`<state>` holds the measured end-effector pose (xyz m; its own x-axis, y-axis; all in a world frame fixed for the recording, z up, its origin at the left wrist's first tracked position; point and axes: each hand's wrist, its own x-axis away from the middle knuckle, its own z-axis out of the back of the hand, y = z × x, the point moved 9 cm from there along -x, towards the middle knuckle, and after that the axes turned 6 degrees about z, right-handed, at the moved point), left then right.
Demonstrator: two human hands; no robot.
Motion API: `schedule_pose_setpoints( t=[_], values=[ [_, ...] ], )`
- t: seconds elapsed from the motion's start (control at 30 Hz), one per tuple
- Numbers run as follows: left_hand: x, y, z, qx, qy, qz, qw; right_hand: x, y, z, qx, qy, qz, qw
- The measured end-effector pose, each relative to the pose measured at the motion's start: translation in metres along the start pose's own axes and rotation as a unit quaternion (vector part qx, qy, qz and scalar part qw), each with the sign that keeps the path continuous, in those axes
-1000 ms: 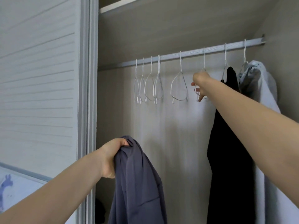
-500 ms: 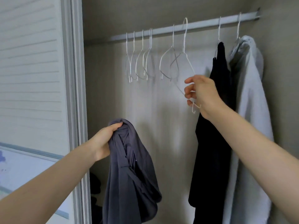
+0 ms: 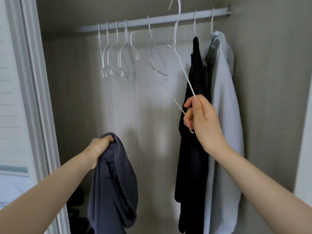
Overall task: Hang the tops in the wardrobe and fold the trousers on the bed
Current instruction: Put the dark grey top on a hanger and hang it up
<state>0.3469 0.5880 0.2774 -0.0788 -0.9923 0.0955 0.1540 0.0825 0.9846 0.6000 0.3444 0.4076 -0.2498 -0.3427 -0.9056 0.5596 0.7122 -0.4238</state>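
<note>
My left hand (image 3: 99,147) grips a bunched dark grey-blue top (image 3: 114,188) that hangs down at the lower left of the open wardrobe. My right hand (image 3: 200,119) pinches one end of a white wire hanger (image 3: 181,65), held tilted in front of the rail (image 3: 160,19), its hook sticking up above the rail and off it. A black garment (image 3: 192,141) and a pale grey top (image 3: 224,115) hang on hangers at the right end of the rail.
Several empty white hangers (image 3: 118,56) hang on the left and middle of the rail. The white sliding door frame (image 3: 35,98) stands at the left. Dark items (image 3: 76,200) lie on the wardrobe floor. The wardrobe's side wall (image 3: 270,98) closes the right.
My right hand took a hanger off the rail and drew it down and toward me. The left hand keeps holding the top; the view has dropped lower.
</note>
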Motion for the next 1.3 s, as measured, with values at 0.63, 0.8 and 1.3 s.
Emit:
schedule_pose_setpoints(
  t=[0.63,0.8,1.3],
  values=[
    [-0.004,0.01,0.015,0.07,-0.075,0.058,0.993,0.028,0.007,-0.001,-0.005,-0.084,-0.272,0.959],
    [-0.011,0.011,0.028,0.104,-0.103,0.02,0.989,0.044,-0.009,0.003,-0.123,-0.146,-0.359,0.913],
    [-0.019,0.01,0.033,-0.01,-0.074,-0.053,0.996,0.084,-0.016,-0.023,-0.098,-0.329,-0.357,0.869]
  ],
)
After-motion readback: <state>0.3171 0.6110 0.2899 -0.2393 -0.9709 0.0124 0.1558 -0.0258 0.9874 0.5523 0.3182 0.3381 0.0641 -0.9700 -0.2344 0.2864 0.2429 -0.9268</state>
